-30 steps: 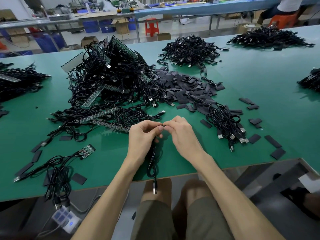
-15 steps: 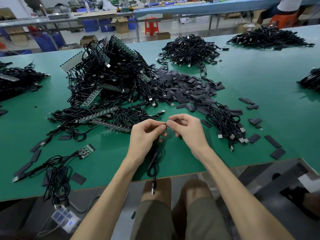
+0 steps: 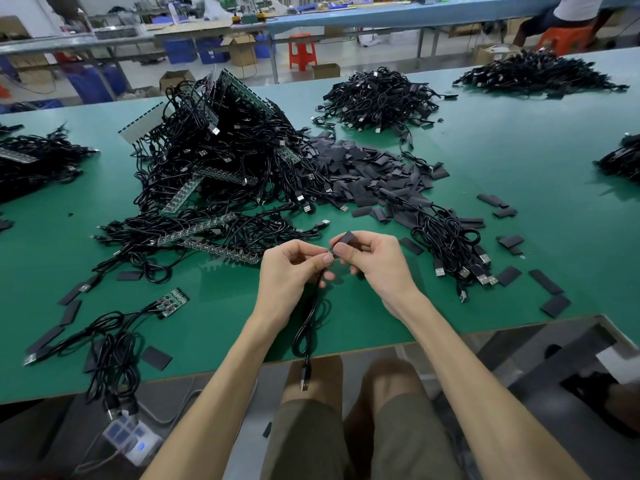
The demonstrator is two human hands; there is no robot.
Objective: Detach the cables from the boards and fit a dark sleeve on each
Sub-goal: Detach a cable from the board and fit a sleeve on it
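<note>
Spreading across most of the view, the green-surfaced worktop (image 3: 519, 174) carries everything. Its largest load is a tall tangled heap of black cables and long green circuit boards (image 3: 221, 157), left of centre and well beyond the hands. Just right of that heap, touching it, lies a flat spread of dark rectangular sleeves (image 3: 367, 174), with loose ones scattered toward the near right edge. Behind the spread sits a rounded pile of loose black cables (image 3: 379, 98). Nearer, right of the hands, a smaller bundle of black cables with silver plugs (image 3: 446, 244) trails toward the worktop's front edge.

The left hand (image 3: 289, 271) and right hand (image 3: 375, 261) are held close together above the near edge, fingertips almost meeting. The left hand's grip is narrow, thumb and forefinger pinching the upper end of a thin black cable (image 3: 306, 323). The cable loops down past the worktop's edge, and its USB plug (image 3: 304, 377) hangs over the person's lap. A short green circuit board with cables attached (image 3: 172, 302) lies well to the left of the hands. The right hand's grip pinches one small dark sleeve (image 3: 343, 240) between thumb and fingers, its end right at the cable's end. Whether the cable has entered it cannot be told.
</note>
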